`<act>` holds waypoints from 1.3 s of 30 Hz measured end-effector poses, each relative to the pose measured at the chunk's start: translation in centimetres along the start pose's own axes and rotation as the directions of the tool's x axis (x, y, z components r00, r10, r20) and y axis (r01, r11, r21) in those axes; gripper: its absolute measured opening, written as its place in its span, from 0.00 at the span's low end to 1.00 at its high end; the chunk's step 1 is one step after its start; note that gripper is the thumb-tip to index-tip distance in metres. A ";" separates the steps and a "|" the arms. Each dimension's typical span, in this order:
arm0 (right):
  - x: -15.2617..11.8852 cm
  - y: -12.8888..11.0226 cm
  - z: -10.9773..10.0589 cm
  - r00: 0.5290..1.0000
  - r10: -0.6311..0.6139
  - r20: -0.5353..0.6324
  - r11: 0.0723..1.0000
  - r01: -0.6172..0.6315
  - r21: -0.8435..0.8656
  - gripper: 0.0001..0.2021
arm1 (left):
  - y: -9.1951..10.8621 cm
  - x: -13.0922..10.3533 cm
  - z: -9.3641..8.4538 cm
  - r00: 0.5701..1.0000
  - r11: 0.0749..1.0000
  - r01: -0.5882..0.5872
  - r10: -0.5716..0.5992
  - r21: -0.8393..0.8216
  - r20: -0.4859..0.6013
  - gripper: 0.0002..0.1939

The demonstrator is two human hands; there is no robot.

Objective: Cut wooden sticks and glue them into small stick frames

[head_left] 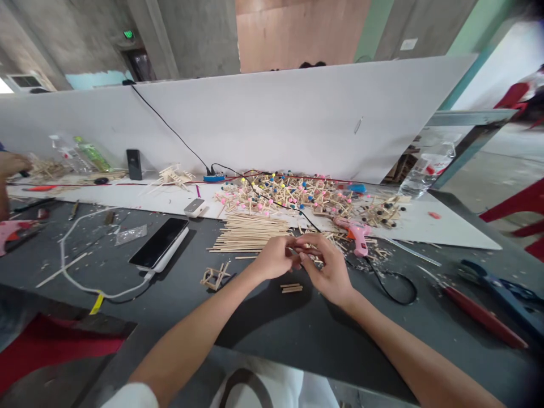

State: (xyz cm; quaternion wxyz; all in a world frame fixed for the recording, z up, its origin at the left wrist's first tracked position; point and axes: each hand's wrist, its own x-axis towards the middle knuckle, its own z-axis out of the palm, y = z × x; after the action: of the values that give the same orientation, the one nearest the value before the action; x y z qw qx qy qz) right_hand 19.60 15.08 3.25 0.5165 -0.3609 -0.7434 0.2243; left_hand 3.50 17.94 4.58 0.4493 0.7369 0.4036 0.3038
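My left hand and my right hand meet over the dark table, fingertips pinched together. Whatever sits between the fingers is too small and covered to make out. Just below them lie several short cut wooden sticks. A small frame of glued sticks rests left of my left forearm. Behind the left hand is a pile of long thin wooden sticks. A pink glue gun lies beyond my right hand, its black cord curling over the table.
A heap of sticks with coloured balls spreads along the white board. A phone on a white power bank stands left, its cable looping. Right lie a red-handled tool and a blue-handled tool. Another person's hand shows far left.
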 end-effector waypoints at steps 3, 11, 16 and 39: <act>-0.1 -0.1 0.1 1.000 -0.028 -0.003 1.000 0.028 0.011 0.15 | -0.4 0.1 0.7 0.999 0.976 0.043 -0.047 -0.212 -0.012 0.12; 0.7 0.9 -0.6 0.977 -0.074 -0.199 0.952 0.010 -0.307 0.09 | 0.5 0.1 -0.4 0.978 0.948 0.022 0.046 0.318 -0.204 0.08; 1.7 3.0 -2.3 0.969 0.017 -0.247 0.860 -0.140 -0.491 0.08 | 0.7 0.0 -1.4 0.964 0.808 0.040 0.123 0.588 -0.235 0.19; -0.4 0.2 0.3 0.973 0.156 0.170 0.953 -0.193 0.232 0.36 | 0.9 -0.1 -0.7 0.965 0.888 0.043 0.083 0.458 -0.251 0.08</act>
State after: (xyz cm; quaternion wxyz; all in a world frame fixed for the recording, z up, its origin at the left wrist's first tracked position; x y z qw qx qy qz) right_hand 19.50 14.87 2.80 0.4781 -0.3404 -0.7115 0.3864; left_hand 3.16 17.86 5.72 0.2013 0.7794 0.5123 0.2993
